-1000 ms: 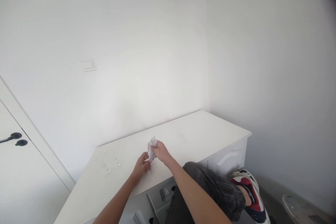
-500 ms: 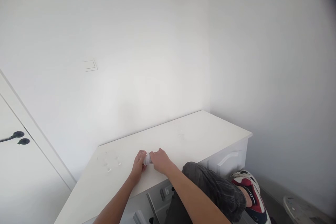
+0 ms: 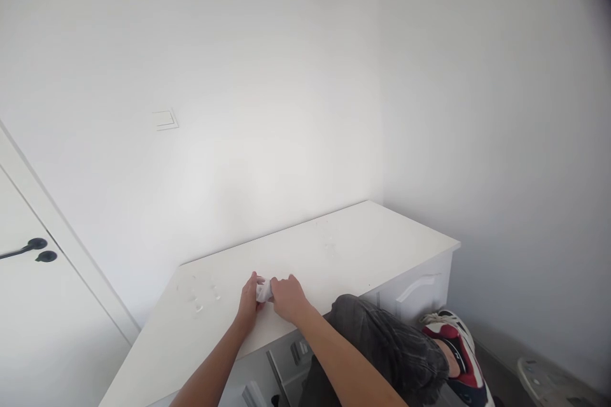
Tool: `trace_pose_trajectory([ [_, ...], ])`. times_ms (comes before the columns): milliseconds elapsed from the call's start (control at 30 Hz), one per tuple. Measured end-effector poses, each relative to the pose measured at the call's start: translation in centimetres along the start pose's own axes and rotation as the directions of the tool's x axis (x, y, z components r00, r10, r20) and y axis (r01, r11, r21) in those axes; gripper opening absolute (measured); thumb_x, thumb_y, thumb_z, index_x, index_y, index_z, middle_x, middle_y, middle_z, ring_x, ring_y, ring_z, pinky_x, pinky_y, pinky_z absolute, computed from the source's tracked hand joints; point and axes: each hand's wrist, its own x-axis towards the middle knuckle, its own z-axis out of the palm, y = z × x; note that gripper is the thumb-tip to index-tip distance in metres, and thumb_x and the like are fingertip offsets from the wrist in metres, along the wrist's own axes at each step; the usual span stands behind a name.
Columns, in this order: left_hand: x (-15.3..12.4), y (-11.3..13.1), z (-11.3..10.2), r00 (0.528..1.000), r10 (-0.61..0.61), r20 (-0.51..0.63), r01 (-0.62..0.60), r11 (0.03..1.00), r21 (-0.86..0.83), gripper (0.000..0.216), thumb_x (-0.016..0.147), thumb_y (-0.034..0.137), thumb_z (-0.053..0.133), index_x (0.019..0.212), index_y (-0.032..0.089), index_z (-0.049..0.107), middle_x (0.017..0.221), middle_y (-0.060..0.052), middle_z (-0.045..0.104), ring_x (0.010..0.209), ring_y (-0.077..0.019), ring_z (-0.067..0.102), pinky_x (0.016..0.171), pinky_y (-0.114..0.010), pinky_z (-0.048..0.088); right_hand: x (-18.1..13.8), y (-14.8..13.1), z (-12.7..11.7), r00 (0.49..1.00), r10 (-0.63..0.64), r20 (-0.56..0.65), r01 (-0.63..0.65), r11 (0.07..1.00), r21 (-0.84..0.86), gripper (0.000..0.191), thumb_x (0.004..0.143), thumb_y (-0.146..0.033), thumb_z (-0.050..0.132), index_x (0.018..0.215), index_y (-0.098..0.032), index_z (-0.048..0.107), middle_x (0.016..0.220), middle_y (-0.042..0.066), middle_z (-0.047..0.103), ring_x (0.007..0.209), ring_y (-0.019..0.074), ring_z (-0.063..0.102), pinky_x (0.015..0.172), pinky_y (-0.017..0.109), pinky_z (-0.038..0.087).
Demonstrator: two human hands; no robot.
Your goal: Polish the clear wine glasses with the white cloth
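Both hands, left hand (image 3: 250,301) and right hand (image 3: 285,297), were closed on the small white wad (image 3: 264,292) between them, pressing it onto the white desktop (image 3: 334,248). Judging by that, I was mid-wipe; next called for a steady push across the surface.

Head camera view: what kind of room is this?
Probably a bedroom or similar room in a home: a white dresser with a curved drawer handle stands in a bare white corner, beside a white door with a black lever handle and a wall switch.
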Motion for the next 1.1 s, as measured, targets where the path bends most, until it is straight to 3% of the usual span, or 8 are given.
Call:
trace_pose_trajectory([
  [167,0.6,-0.8,-0.4,0.997,-0.006,0.076,0.01,0.998,-0.063,0.058,0.078,0.076,0.052,0.076,0.018,0.059,0.047,0.007,0.043,0.036,-0.0079,0.034,0.036,-0.02,0.021,0.3,0.6,-1.1,0.954,0.164,0.25,-0.251,0.894,0.37,0.033,0.083,-0.043,0.06,0.099,-0.015,0.069,0.098,0.012,0.072,0.086,0.0257,0.068,0.065,0.029,0.045],
  [433,1.0,-1.4,-0.4,0.998,-0.007,0.055,0.013,0.994,-0.108,0.051,0.08,0.069,0.055,0.077,0.019,0.06,0.051,0.005,0.05,0.036,-0.008,0.036,0.036,-0.02,0.021,0.4,0.2,-1.1,0.966,0.247,0.077,-0.258,0.941,0.218,0.03,0.087,-0.041,0.057,0.097,-0.015,0.069,0.101,0.016,0.069,0.091,0.0267,0.066,0.071,0.031,0.043],
  [567,1.2,-1.5,-0.6,0.999,0.005,0.041,0.002,0.986,-0.167,0.05,0.081,0.068,0.056,0.082,0.018,0.061,0.07,0.001,0.062,0.038,-0.0063,0.04,0.037,-0.021,0.023,0.1,0.3,-2.4,0.94,0.325,-0.109,-0.287,0.92,0.268,0.022,0.091,-0.026,0.048,0.105,-0.019,0.064,0.096,0.011,0.068,0.084,0.0226,0.063,0.069,0.029,0.041],
  [733,1.7,-1.7,-0.8,1.0,-0.018,-0.015,0.012,0.949,-0.316,0.052,0.079,0.07,0.059,0.085,0.018,0.06,0.074,0.002,0.062,0.041,-0.0057,0.042,0.04,-0.022,0.027,-0.1,0.4,-3.5,0.868,0.315,-0.384,-0.103,0.871,0.481,0.033,0.091,-0.02,0.041,0.121,-0.023,0.056,0.108,0.008,0.063,0.099,0.0215,0.058,0.082,0.031,0.043],
  [833,1.9,-1.7,-0.8,0.998,-0.041,-0.054,0.019,0.935,-0.355,0.051,0.079,0.069,0.059,0.084,0.019,0.059,0.072,0.002,0.062,0.04,-0.0057,0.042,0.041,-0.022,0.028,0.4,0.0,-2.7,0.913,0.362,-0.189,-0.124,0.687,0.716,0.031,0.089,-0.027,0.048,0.118,-0.022,0.056,0.106,0.008,0.061,0.095,0.0204,0.059,0.079,0.031,0.047],
  [967,1.7,-1.5,-0.7,1.0,-0.025,-0.018,0.017,0.931,-0.365,0.046,0.081,0.066,0.06,0.083,0.02,0.058,0.072,0.003,0.062,0.041,-0.0062,0.042,0.041,-0.022,0.028,1.1,-0.2,-1.6,0.912,0.378,0.161,-0.275,0.268,0.923,0.036,0.092,-0.051,0.042,0.113,-0.024,0.055,0.099,0.007,0.062,0.074,0.0166,0.059,0.058,0.027,0.048],
  [1033,1.5,-1.3,-0.7,1.0,-0.012,0.024,0.019,0.935,-0.353,0.045,0.082,0.064,0.061,0.083,0.02,0.058,0.073,0.003,0.062,0.041,-0.0063,0.041,0.041,-0.022,0.028,1.3,0.0,-1.1,0.888,0.415,0.199,-0.324,0.257,0.91,0.044,0.091,-0.059,0.041,0.105,-0.021,0.058,0.091,0.008,0.063,0.066,0.0172,0.058,0.052,0.028,0.045],
  [1100,1.3,-1.2,-0.8,0.999,-0.01,0.037,0.023,0.939,-0.343,0.044,0.082,0.064,0.061,0.083,0.02,0.059,0.072,0.002,0.062,0.04,-0.0061,0.039,0.041,-0.022,0.029,1.2,0.2,-0.9,0.886,0.441,0.14,-0.344,0.426,0.837,0.044,0.09,-0.059,0.045,0.089,-0.018,0.061,0.079,0.009,0.062,0.062,0.018,0.056,0.051,0.028,0.042],
])
